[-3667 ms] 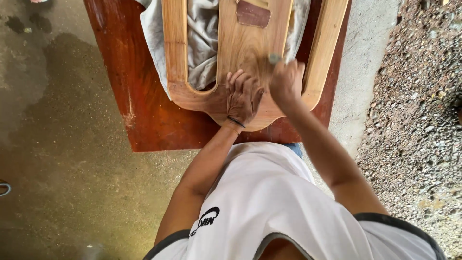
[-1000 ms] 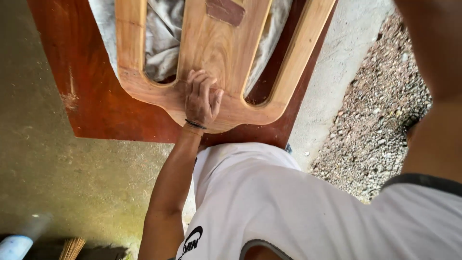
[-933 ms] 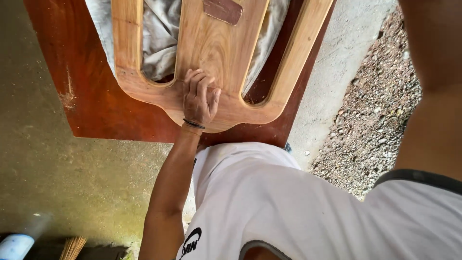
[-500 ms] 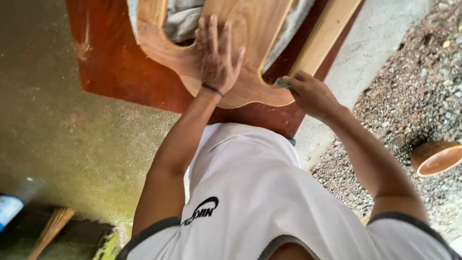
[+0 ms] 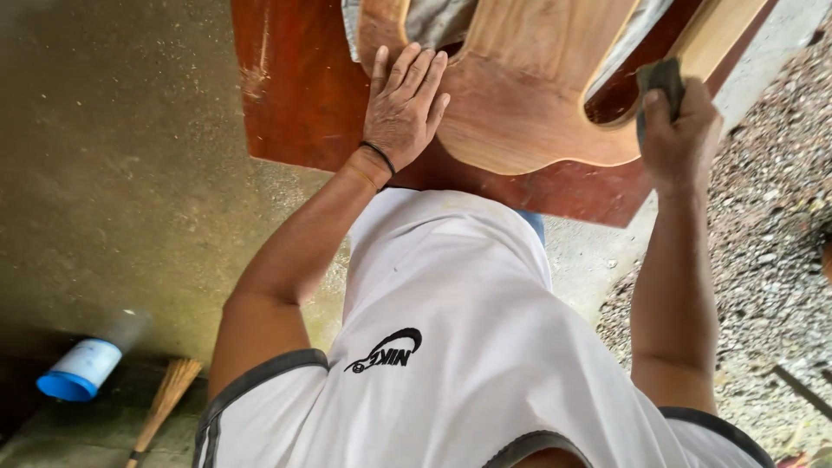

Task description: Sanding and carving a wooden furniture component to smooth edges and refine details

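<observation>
A curved wooden frame [image 5: 529, 95] of pale brown wood lies on a red-brown table [image 5: 295, 87], over a grey cloth [image 5: 433, 17]. My left hand [image 5: 403, 108] presses flat on the frame's near left corner, fingers spread, a dark band at the wrist. My right hand [image 5: 680, 130] grips a small dark sanding pad [image 5: 660, 78] against the frame's right curved edge.
Concrete floor [image 5: 113, 173] spreads to the left, gravel [image 5: 771, 243] to the right beyond a concrete strip. A blue-capped bottle [image 5: 82, 368] and a broom head [image 5: 169, 390] lie at the lower left. My white shirt fills the foreground.
The view has shifted right and closer. My right hand came back into view and moved the sanding pad up along the frame's right edge. My left hand stays pressed on the frame.
</observation>
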